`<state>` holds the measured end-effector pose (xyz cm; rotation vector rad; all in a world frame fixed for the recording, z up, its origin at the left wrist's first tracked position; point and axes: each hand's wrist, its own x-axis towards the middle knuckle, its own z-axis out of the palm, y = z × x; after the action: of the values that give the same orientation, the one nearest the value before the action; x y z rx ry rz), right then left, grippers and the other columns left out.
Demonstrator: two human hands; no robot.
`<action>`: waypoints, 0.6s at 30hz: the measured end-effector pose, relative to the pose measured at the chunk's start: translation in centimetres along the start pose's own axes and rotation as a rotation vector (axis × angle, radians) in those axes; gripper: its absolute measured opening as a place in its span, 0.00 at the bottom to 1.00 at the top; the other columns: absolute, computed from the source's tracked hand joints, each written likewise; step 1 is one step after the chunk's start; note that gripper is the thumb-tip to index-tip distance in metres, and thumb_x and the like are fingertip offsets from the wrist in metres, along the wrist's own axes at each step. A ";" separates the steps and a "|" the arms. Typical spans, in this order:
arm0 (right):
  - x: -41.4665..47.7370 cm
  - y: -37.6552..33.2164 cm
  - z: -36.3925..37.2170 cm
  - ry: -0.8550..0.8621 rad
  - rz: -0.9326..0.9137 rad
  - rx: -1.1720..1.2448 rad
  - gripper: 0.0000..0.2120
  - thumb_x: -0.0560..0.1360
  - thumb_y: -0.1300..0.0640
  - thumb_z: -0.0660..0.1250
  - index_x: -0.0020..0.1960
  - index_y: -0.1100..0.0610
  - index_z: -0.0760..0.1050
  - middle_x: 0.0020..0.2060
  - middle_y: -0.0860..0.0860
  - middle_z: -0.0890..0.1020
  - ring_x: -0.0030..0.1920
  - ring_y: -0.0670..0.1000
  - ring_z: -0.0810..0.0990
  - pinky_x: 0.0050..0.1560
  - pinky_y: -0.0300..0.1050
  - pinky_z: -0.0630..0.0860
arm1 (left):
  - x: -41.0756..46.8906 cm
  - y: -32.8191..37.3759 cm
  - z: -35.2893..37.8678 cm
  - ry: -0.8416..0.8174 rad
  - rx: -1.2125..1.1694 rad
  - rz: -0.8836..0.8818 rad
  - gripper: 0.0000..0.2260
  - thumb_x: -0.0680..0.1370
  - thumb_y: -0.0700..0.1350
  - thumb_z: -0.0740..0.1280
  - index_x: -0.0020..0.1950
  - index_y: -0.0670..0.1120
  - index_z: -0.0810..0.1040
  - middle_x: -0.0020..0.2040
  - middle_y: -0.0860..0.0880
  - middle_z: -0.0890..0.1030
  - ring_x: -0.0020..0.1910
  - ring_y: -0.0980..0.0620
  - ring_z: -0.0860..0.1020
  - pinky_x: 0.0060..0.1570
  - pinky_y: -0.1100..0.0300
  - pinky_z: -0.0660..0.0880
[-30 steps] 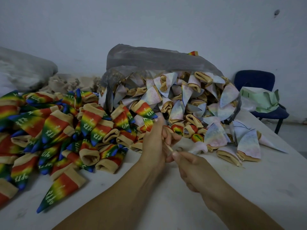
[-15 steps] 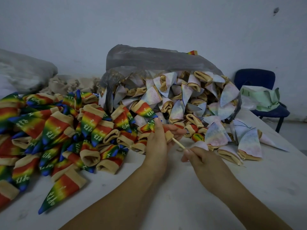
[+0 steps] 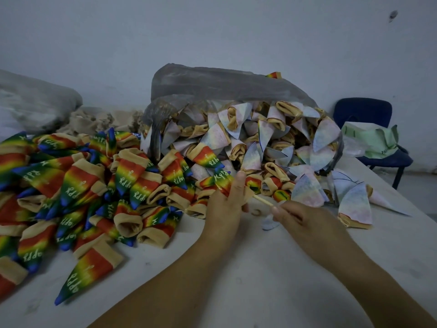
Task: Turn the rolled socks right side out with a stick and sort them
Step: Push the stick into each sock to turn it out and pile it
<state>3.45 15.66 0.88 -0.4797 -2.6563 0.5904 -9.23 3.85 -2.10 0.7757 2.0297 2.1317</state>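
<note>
While the left hand [image 3: 225, 204] grips a rainbow sock [image 3: 221, 179] just above the table [image 3: 260, 280], its fingers are curled round the fabric and one finger lies straight up along it. Sock's tan cuff end faces right, toward the other hand.

Wooden stick [image 3: 263, 201]: thin, pale, slanting down to the right. Upper end meets the cuff at the left hand; whether it goes inside the sock cannot be told. Lower end is pinched between the right hand's [image 3: 307, 223] fingertips [image 3: 275, 209]; the rest of that hand is loosely curled, back of hand up.

Sorted side, left: rainbow sock pile [image 3: 94, 185], many cone-shaped rolls in red, yellow, green and blue with tan cuffs and white lettering, heaped on the table and running off the left edge. One lone rainbow sock [image 3: 87, 273] lies apart at the near edge of the pile, blue tip toward the camera.

Unsorted side, centre and right: pale rolled socks [image 3: 260, 138], washed-out pastel with tan cuffs, spilling out of the mouth of a grey plastic bag [image 3: 224, 84] that lies on its side. A few stray pale socks [image 3: 354, 204] lie on the table beyond the right hand. The two piles touch just behind the left hand.

Background: a second plastic bag [image 3: 35, 100] at far left, a beige fabric heap [image 3: 101, 119] beside it, and a blue chair [image 3: 364, 112] at the wall on the right with a green folded sheet [image 3: 371, 138] on its seat.
</note>
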 end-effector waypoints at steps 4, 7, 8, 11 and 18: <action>0.4 1.3 -0.9 0.071 -0.115 -0.123 0.25 0.69 0.28 0.44 0.43 0.39 0.75 0.32 0.44 0.79 0.34 0.42 0.77 0.34 0.41 0.75 | -0.1 0.9 0.0 0.011 -0.015 -0.081 0.36 0.62 0.80 0.56 0.29 0.45 0.71 0.24 0.51 0.70 0.25 0.56 0.70 0.30 0.65 0.68; 0.2 1.0 -0.9 0.069 -0.126 -0.060 0.23 0.69 0.29 0.46 0.45 0.38 0.76 0.31 0.45 0.79 0.35 0.42 0.77 0.33 0.38 0.72 | -0.3 1.2 0.3 0.020 0.025 -0.102 0.38 0.61 0.80 0.52 0.33 0.44 0.74 0.25 0.51 0.71 0.26 0.56 0.70 0.31 0.63 0.68; 0.0 0.4 -0.7 0.054 -0.094 0.010 0.21 0.69 0.29 0.48 0.44 0.36 0.75 0.31 0.45 0.79 0.37 0.41 0.76 0.32 0.35 0.70 | -0.4 1.4 0.4 0.028 0.044 -0.085 0.38 0.61 0.80 0.50 0.32 0.44 0.73 0.24 0.51 0.70 0.25 0.56 0.70 0.30 0.63 0.68; -0.4 -2.3 1.1 -0.026 0.092 0.369 0.15 0.74 0.35 0.55 0.39 0.37 0.77 0.33 0.42 0.79 0.34 0.40 0.75 0.29 0.32 0.67 | -0.4 2.0 0.8 0.067 0.069 0.014 0.34 0.67 0.77 0.48 0.28 0.46 0.67 0.21 0.53 0.68 0.21 0.58 0.67 0.24 0.68 0.63; -0.8 -4.9 2.4 -0.328 0.560 1.115 0.19 0.77 0.42 0.60 0.36 0.54 0.77 0.22 0.47 0.61 0.20 0.45 0.56 0.19 0.34 0.54 | 0.3 1.2 1.0 0.042 0.151 -0.003 0.32 0.72 0.72 0.44 0.27 0.47 0.65 0.22 0.51 0.69 0.23 0.56 0.69 0.28 0.62 0.66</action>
<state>1.99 10.37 0.91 -0.7748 -1.9299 2.2479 -8.75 4.70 -0.93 0.7508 2.2325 2.0285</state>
